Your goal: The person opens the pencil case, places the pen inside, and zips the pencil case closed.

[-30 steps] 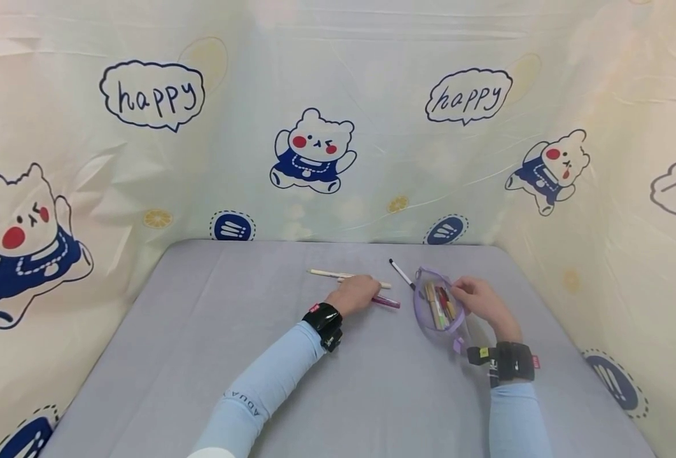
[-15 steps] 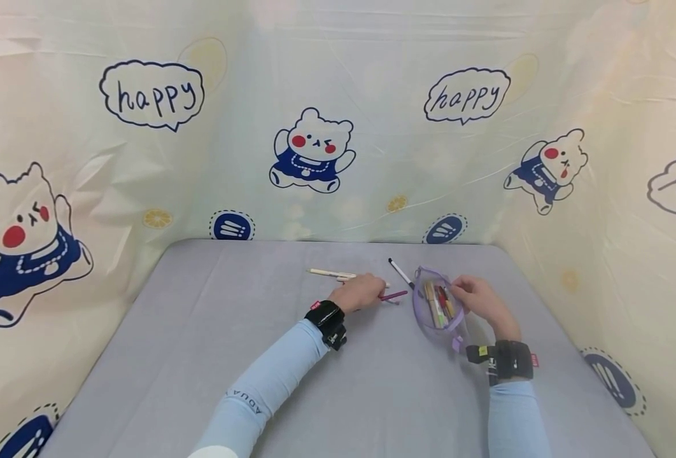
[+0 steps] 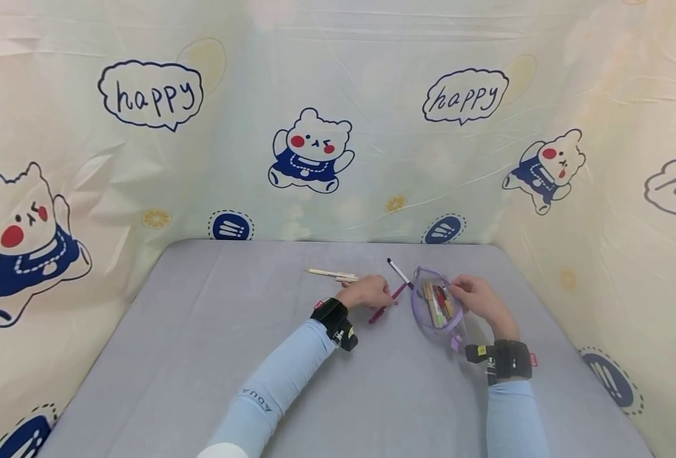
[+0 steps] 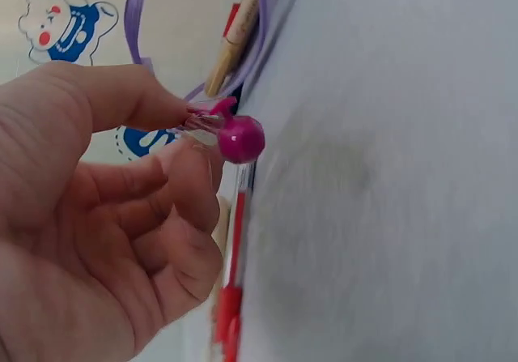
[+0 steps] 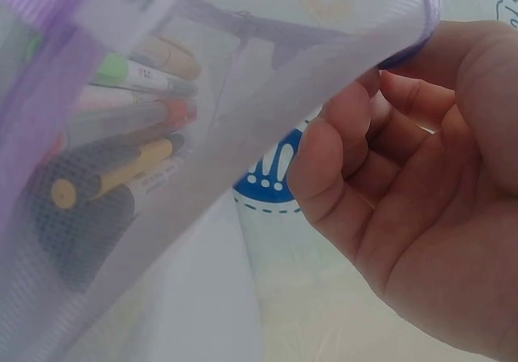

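Note:
My left hand (image 3: 369,292) pinches a magenta pen (image 3: 377,315) between thumb and fingers, just left of a pencil case. The pen's round magenta end (image 4: 242,139) and clip point toward the camera in the left wrist view. My right hand (image 3: 482,304) grips the purple rim of the translucent mesh pencil case (image 5: 275,95) and keeps its mouth open. Several pens and markers (image 3: 436,304) lie inside the case. Beyond the left fingers, a clear pen with a red end (image 4: 229,305) shows in the left wrist view.
Light cream pens (image 3: 323,273) lie on the grey table (image 3: 246,299), partly behind the left hand. A white marker with a black tip (image 3: 396,270) lies slanted against the left side of the case. A printed curtain (image 3: 372,76) surrounds the table.
My left hand has picked up the magenta pen, moved slightly right and turned the pen from nearly level to a steep slant. My right hand stays on the case rim.

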The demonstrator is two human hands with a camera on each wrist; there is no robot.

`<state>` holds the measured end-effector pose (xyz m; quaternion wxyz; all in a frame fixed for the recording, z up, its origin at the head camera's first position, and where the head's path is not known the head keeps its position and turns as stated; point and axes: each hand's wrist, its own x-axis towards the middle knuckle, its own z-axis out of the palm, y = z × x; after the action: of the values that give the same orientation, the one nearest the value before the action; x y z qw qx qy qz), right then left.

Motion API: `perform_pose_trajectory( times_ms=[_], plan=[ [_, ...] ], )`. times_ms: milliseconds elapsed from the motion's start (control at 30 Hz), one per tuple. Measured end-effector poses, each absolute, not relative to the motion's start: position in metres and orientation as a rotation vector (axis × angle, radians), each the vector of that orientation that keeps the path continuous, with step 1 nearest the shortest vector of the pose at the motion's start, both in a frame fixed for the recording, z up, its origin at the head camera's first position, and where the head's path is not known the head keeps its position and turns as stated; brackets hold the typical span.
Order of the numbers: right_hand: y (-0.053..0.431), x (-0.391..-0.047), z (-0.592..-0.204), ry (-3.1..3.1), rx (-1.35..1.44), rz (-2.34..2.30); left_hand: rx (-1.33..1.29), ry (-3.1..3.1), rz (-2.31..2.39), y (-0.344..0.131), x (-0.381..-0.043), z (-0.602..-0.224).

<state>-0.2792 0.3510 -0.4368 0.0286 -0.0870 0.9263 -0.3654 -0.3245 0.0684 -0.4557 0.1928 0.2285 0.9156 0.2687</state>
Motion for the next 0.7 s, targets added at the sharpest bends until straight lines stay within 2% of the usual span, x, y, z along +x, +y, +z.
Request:
perform_pose_trajectory(
  times_ms=[333,700],
  plan=[
    [0.352,-0.279,-0.441,2.839,-0.287,-1.153,0.316,2.32,1.267,0.084,-0.32,-0.465],
    [0.353,-0.282,-0.44,2.846,-0.297,-1.143,0.292,2.144,1.453,0.108,-0.319,-0.469]
  ],
)
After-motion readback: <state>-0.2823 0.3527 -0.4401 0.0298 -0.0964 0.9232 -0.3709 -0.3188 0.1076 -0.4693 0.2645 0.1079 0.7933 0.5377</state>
